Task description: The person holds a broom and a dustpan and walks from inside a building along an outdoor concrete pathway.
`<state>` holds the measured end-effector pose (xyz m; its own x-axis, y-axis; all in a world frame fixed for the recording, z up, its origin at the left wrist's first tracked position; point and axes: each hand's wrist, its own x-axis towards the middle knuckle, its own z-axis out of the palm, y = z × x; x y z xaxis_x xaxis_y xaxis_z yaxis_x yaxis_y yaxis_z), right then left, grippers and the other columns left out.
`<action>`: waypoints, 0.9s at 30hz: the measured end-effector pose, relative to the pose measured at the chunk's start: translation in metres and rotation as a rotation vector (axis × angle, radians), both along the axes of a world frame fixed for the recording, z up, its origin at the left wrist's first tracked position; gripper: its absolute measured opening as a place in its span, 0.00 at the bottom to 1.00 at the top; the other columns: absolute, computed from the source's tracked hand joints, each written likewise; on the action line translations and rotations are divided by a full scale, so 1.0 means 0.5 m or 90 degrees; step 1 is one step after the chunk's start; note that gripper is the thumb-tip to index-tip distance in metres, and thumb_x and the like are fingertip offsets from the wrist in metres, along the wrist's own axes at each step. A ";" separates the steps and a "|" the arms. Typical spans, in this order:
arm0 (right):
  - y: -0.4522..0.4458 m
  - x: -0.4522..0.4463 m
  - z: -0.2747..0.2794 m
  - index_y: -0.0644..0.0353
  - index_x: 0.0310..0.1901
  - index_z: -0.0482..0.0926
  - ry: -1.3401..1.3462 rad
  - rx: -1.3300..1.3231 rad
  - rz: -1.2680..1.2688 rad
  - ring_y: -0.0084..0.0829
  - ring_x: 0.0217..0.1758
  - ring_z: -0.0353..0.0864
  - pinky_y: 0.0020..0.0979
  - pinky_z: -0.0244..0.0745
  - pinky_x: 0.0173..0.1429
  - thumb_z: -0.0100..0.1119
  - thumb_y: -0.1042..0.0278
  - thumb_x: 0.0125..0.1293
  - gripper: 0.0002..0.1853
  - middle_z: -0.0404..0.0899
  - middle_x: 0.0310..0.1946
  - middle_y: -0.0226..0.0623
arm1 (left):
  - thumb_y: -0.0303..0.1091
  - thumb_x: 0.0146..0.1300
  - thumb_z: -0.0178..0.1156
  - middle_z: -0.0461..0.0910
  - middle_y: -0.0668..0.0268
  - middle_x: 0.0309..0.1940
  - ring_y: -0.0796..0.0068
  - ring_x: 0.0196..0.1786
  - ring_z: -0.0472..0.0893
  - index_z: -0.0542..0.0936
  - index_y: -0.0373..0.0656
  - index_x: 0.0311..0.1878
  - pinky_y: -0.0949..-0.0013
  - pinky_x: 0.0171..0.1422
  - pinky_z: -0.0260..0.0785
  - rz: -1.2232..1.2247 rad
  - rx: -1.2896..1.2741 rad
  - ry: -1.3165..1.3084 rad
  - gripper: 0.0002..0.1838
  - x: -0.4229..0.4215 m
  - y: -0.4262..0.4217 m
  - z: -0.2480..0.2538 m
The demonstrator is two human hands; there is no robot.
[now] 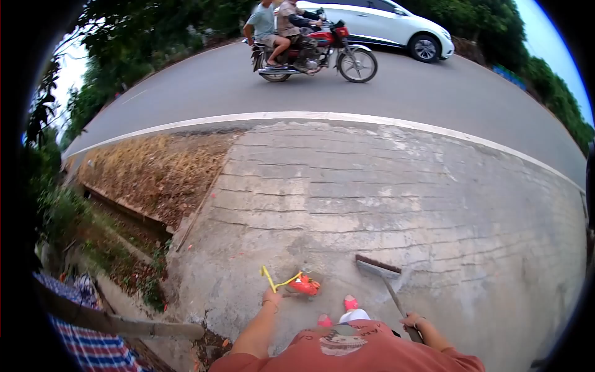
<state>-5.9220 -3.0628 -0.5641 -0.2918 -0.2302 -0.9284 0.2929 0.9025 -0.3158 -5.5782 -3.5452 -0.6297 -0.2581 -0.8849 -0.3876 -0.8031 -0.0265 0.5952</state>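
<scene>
My right hand (411, 320) is closed round the dark handle of a broom (379, 266). Its wide head rests on the concrete ahead of me, dark bristles on the far side. In my closed left hand (271, 297) is what looks like a dustpan (286, 283), with a bent yellow edge and a short greyish handle. Bright red scraps or crumpled red plastic (304, 285) lie at its right end. Its exact shape is hard to make out. My pink shoes (351, 302) show between the two tools.
A grooved concrete ramp (347, 204) slopes to the road (204, 93). Two people ride a red motorcycle (316, 53) past a white car (396, 28). At left are dry grass (155, 167), a ditch (124, 214), a wooden beam (118, 322) and checked cloth (93, 341).
</scene>
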 end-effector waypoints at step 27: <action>-0.156 0.032 0.094 0.59 0.22 0.76 0.044 0.067 0.069 0.29 0.20 0.76 0.32 0.71 0.26 0.53 0.67 0.48 0.06 0.77 0.19 0.34 | 0.13 0.42 0.52 0.68 0.65 0.33 0.71 0.36 0.70 0.67 0.42 0.38 0.70 0.42 0.65 0.082 0.173 0.251 0.18 -0.053 -0.207 -0.032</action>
